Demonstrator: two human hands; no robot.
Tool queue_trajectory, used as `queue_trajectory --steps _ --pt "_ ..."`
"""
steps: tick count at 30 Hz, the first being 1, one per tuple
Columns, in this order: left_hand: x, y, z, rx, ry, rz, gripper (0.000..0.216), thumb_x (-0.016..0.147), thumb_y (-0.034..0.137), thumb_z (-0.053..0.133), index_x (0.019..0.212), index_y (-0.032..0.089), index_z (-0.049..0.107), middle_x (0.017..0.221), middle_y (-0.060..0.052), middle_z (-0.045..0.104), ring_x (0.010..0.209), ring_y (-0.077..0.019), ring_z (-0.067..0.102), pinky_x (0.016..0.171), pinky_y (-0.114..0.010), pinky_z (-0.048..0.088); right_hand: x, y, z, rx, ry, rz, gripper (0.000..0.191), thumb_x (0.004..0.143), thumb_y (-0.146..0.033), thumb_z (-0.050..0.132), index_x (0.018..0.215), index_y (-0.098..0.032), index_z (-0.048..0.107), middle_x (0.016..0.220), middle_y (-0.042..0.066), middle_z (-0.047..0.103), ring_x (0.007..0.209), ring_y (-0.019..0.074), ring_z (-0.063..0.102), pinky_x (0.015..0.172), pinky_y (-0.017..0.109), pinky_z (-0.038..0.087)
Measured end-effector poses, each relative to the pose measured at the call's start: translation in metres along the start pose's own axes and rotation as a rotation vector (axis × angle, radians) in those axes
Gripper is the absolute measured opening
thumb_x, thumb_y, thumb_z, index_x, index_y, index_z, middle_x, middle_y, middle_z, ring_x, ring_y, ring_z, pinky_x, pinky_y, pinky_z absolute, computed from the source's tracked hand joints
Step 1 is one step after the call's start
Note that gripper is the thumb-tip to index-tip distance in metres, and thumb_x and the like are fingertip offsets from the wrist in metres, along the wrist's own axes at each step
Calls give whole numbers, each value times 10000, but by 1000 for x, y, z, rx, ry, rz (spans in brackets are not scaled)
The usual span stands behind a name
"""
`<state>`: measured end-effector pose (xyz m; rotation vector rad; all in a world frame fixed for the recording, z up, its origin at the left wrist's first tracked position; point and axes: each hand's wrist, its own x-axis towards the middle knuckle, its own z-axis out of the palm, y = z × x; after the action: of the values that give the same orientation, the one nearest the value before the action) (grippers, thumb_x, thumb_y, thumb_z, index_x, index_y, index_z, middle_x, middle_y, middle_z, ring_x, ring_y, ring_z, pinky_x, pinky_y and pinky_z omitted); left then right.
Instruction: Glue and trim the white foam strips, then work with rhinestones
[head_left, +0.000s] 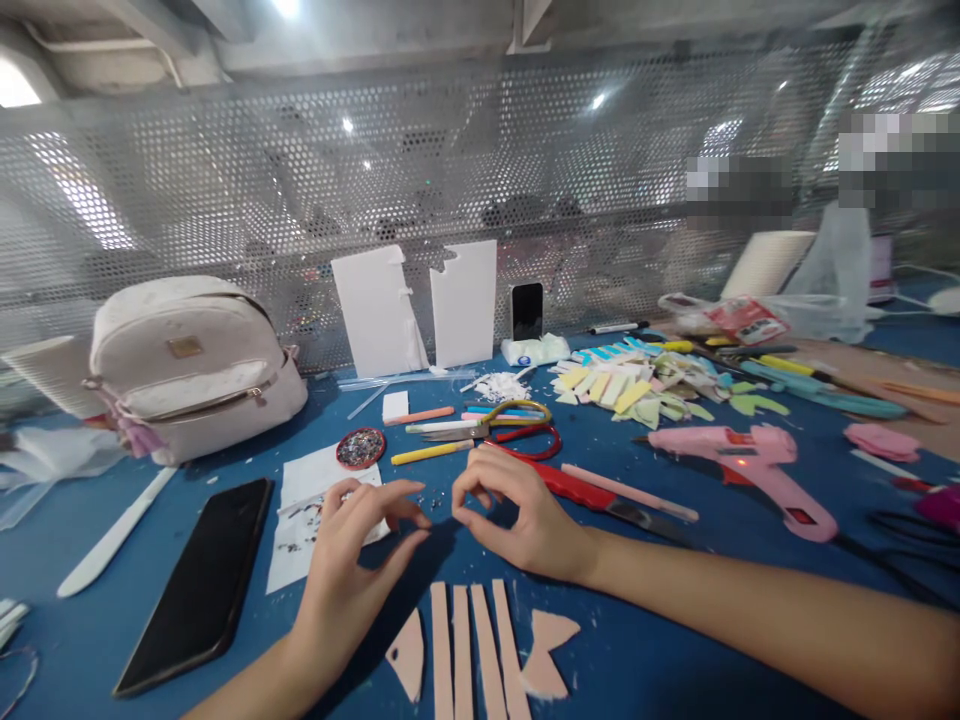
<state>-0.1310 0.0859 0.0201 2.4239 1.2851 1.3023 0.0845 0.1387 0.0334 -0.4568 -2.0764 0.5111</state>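
Note:
My left hand (360, 545) hovers over the blue table, thumb and fingers apart, with nothing visible between them. Close beside it, my right hand (521, 515) has thumb and forefinger curled together in a pinch; whatever is in it, if anything, is too small to make out. Tiny shiny bits (433, 498) lie on the table between the two hands. Nearer to me are several pale pink strips (463, 650) side by side, flanked by a fish-head piece (407, 655) with a hole and a tail-shaped piece (551, 650). A white paper (289, 560) with dark specks lies partly behind my left hand.
A red-rimmed dish of small bits (361, 448), scissors (517, 420), markers (433, 452) and a red-handled knife (574, 488) lie beyond my hands. A pink glue gun (757, 455) with a glowing light is right. A phone (199, 580) and white backpack (187, 365) stand left.

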Motion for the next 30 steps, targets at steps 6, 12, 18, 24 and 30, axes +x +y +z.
queue_trajectory --steps 6,12,18,24,30 --pt "2 -1 1 5 2 -3 402 901 112 652 1227 291 500 891 65 715 719 -154 569 872 -370 319 -1 0 0 -5 -5 -3 77 893 -135 577 828 -177 579 704 -29 427 685 139 458 660 292 365" --pt "1 0 1 1 -1 3 399 904 119 648 1230 292 497 893 58 715 709 -158 572 877 -379 314 0 0 0 -15 -4 -2 74 879 -125 584 828 -178 583 702 -30 431 685 138 458 657 287 363" --pt "0 1 0 -1 1 8 382 915 130 631 1234 292 497 901 56 717 705 -155 573 879 -381 311 0 0 0 -29 -8 4 75 889 -140 571 829 -186 576 698 -29 431 686 147 462 661 298 370" --pt "1 1 0 0 5 8 388 906 123 636 1229 292 504 890 63 713 709 -155 578 868 -376 325 0 0 1 -33 -9 5 78 896 -146 569 828 -185 573 699 -28 432 688 146 465 662 297 368" --pt "1 1 0 13 11 17 377 910 133 628 1228 299 510 870 54 710 701 -162 590 851 -377 341 0 0 0 -48 -21 -3 73 891 -145 574 833 -189 570 698 -29 434 687 149 461 662 299 371"
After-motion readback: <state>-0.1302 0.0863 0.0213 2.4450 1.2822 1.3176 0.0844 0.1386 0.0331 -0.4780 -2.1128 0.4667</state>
